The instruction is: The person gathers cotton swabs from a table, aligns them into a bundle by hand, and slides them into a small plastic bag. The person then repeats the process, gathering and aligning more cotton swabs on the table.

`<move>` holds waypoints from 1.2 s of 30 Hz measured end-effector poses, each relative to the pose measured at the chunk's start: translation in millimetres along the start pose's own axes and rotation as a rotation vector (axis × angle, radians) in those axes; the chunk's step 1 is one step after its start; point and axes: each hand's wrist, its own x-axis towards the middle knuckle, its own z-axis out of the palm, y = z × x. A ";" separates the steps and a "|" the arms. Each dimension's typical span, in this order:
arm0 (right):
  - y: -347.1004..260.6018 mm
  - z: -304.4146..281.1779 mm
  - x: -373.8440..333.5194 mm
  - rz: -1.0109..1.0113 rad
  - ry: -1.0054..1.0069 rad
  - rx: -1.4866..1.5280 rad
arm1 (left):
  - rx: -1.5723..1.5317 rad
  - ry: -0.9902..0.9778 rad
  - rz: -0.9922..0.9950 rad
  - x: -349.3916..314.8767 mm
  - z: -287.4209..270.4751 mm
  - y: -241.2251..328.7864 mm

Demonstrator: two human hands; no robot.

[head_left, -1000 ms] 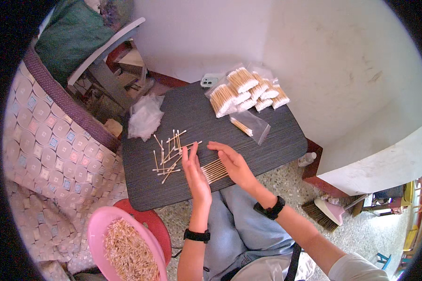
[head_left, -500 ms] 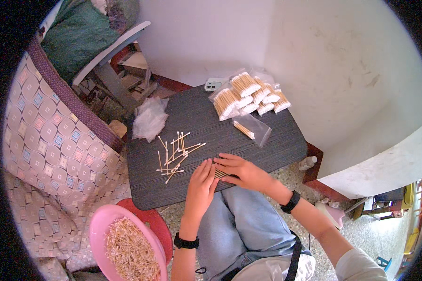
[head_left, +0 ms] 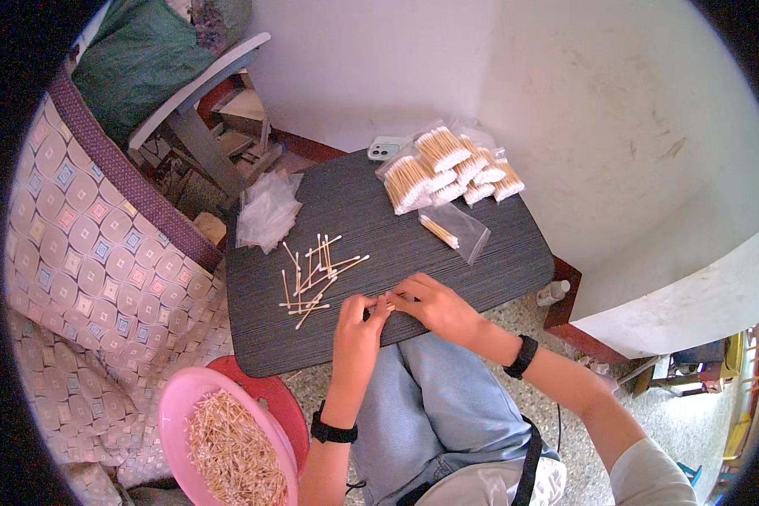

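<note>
Near the front edge of the dark table (head_left: 363, 223), my left hand (head_left: 358, 331) and my right hand (head_left: 434, 304) meet with their fingertips closed on a small bunch of cotton swabs (head_left: 390, 306). The fingers cover most of the bunch. Loose cotton swabs (head_left: 319, 278) lie crisscrossed on the table just beyond my left hand. Farther off, beyond my right hand, a clear zip bag (head_left: 474, 240) holds a few swabs. Behind it sits a pile of filled swab bags (head_left: 443, 156).
A stack of clear plastic bags (head_left: 268, 215) lies at the table's left edge, a phone (head_left: 384, 149) at its far edge. A pink basin (head_left: 173, 413) full of swabs rests on a red stool (head_left: 291, 413) at lower left. A bottle (head_left: 553, 293) stands on the floor at right.
My fingers have gone from lying flat over the swabs on the table to bent and pinching the bunch. The loose swabs and bags stay put.
</note>
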 end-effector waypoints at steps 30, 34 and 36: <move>1.0 4.9 9.1 -0.013 0.026 -0.200 | 0.179 -0.066 -0.057 7.2 2.0 8.7; 3.1 6.1 10.2 -0.079 0.071 -0.216 | 0.294 -0.084 -0.001 10.0 5.2 6.4; 3.8 6.7 9.9 -0.094 0.102 -0.218 | 0.305 -0.103 0.007 10.6 5.8 4.6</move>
